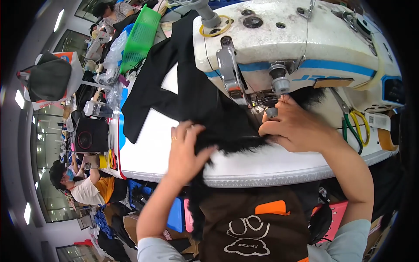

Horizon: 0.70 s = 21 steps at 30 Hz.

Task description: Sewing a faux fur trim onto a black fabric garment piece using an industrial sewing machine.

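A black garment (192, 94) with a fluffy black fur trim (244, 145) lies across the white sewing table, running under the head of a white industrial sewing machine (257, 43). My left hand (187, 153) rests on the garment's near left edge, thumb and fingers apart, with the trim beside the thumb. Close by the needle area, my right hand (301, 129) has its fingers curled and pressed together on the black garment's edge. Its fingertips are partly hidden beside the machine's metal parts. From the left hand, a strip of fur hangs over the table's front edge.
Scissors with green and yellow handles (351, 124) lie right of my right hand. A green plastic basket (140, 39) stands at the far left. A ruler strip (270, 178) lines the table's front edge. Another person (89, 187) holds up a phone at the left.
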Each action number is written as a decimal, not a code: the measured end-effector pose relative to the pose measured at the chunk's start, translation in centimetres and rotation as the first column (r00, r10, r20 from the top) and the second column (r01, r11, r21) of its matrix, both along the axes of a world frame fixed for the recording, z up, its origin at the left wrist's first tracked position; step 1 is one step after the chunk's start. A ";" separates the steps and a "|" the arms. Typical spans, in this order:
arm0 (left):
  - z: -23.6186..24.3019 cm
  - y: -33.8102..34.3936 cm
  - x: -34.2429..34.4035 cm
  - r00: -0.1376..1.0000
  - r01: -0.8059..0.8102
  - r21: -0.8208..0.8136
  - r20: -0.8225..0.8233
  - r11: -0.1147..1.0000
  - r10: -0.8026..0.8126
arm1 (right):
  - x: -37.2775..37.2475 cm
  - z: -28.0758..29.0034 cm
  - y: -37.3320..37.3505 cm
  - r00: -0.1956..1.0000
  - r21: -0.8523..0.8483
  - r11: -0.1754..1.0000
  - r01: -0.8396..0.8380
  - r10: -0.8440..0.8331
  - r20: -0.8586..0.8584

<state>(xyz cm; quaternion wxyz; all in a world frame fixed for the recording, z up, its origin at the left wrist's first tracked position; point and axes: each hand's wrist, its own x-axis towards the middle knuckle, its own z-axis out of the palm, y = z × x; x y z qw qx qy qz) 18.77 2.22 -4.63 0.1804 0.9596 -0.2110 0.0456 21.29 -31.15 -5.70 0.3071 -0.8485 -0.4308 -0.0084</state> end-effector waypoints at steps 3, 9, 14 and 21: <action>1.7 0.3 3.0 0.991 0.123 0.152 0.040 0.981 -0.131 | 0.3 0.0 0.3 0.999 0.001 1.000 0.027 -0.026 -0.024; 4.9 0.7 0.3 0.995 0.102 0.470 -0.054 0.877 -0.087 | 0.4 0.1 0.0 1.000 0.023 1.000 0.014 -0.014 -0.010; 5.1 10.1 6.1 0.933 -0.166 0.578 -0.171 0.799 0.318 | 0.5 0.1 -0.1 1.000 0.066 0.998 -0.006 0.005 0.009; 1.6 5.9 14.9 0.985 0.173 0.307 -0.044 0.936 -0.168 | 0.2 -0.8 -0.3 0.998 0.117 0.993 -0.024 0.017 0.063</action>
